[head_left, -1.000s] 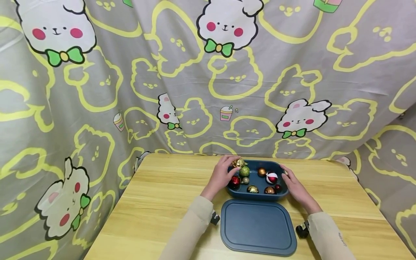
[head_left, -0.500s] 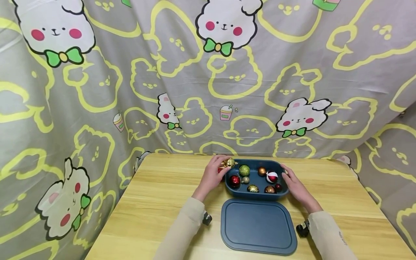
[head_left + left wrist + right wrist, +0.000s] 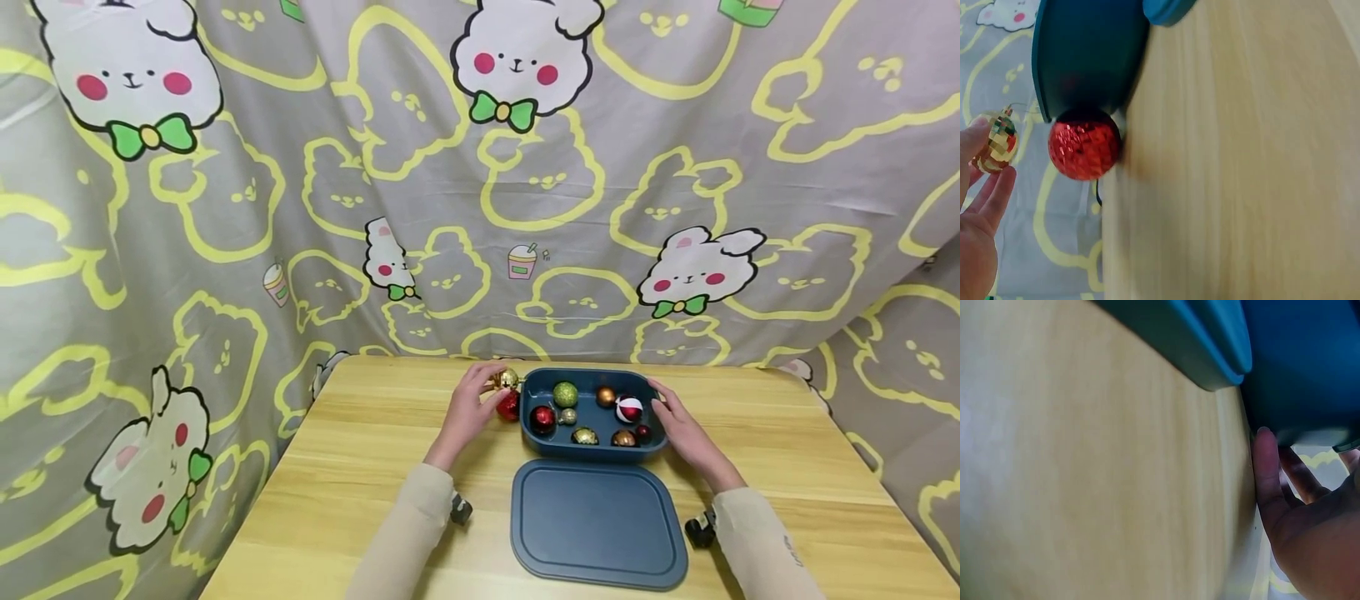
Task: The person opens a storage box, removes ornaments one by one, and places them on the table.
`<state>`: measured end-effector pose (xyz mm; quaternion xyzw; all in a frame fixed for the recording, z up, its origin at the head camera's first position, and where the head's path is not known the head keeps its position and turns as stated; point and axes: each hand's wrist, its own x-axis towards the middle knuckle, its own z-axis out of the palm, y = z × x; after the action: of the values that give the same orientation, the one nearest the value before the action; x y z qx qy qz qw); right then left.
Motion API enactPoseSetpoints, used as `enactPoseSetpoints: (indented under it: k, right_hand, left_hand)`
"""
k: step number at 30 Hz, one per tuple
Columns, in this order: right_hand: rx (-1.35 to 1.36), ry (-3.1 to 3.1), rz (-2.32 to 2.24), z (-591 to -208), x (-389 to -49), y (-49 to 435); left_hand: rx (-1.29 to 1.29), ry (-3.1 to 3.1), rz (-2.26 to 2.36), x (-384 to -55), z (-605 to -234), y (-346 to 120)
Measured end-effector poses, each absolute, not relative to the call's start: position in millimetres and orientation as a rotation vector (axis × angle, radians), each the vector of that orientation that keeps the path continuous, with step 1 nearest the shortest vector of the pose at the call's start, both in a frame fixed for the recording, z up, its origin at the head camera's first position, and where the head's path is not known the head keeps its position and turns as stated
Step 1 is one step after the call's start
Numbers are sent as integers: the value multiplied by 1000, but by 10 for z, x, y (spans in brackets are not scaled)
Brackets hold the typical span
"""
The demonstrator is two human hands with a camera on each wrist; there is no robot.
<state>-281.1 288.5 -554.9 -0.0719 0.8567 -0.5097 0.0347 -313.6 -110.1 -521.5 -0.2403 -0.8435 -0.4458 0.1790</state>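
Note:
My left hand (image 3: 467, 406) pinches a gold mirrored ball ornament (image 3: 507, 379) between thumb and fingers, left of the box. In the left wrist view the gold ornament (image 3: 999, 144) is off the table. A red ball ornament (image 3: 1085, 148) sits on the table against the box's left end, below the held one. The dark blue box (image 3: 592, 454) holds several ornaments, among them a green glitter ball (image 3: 566, 394), a dark red ball (image 3: 543, 419) and a red-and-white ball (image 3: 628, 408). My right hand (image 3: 681, 423) rests fairly straight fingers against the box's right end, its thumb (image 3: 1266, 462) touching the wall.
A blue lid (image 3: 598, 525) lies flat on the wooden table (image 3: 337, 467), just in front of the box. Behind the table hangs a grey patterned curtain (image 3: 442, 200).
My left hand has lifted the gold ornament out over the box's left end and moved left with it. The red ball beside the box has come into view. My right hand stays put.

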Motion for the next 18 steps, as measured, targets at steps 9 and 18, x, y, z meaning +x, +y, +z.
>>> enactPoseSetpoints:
  k: [9,18]
  right_hand:
    - [-211,2630,-1548,-5548,-2811,2887]
    - [-214,2646,-1550,-5564,-2820,2890]
  left_hand:
    - [-590,-2436,-1282,-3144,-5269,-1255]
    - [-552,-2466,-1288,-3166,-5350,-1384]
